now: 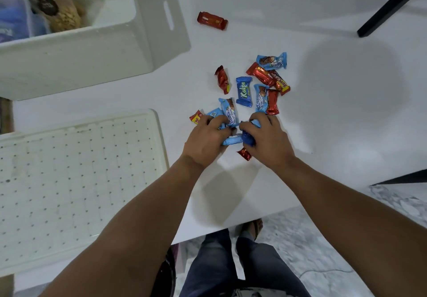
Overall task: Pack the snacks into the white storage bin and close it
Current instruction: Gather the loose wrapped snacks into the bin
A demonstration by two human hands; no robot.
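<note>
i see left hand (206, 140) and right hand (265, 138) curled around blue snack packs (233, 140) on the white table (323, 102); storage bin (76, 51) open, lid (76, 176) beside.

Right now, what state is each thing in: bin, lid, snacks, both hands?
white storage bin: open, already holding jars and a container.
lid: off, lying flat on the table beside the bin.
loose snacks: scattered on the table, unpacked.
lone red snack: apart from the pile, near the bin.
left hand: curled round blue snacks.
right hand: curled round blue snacks.
</note>
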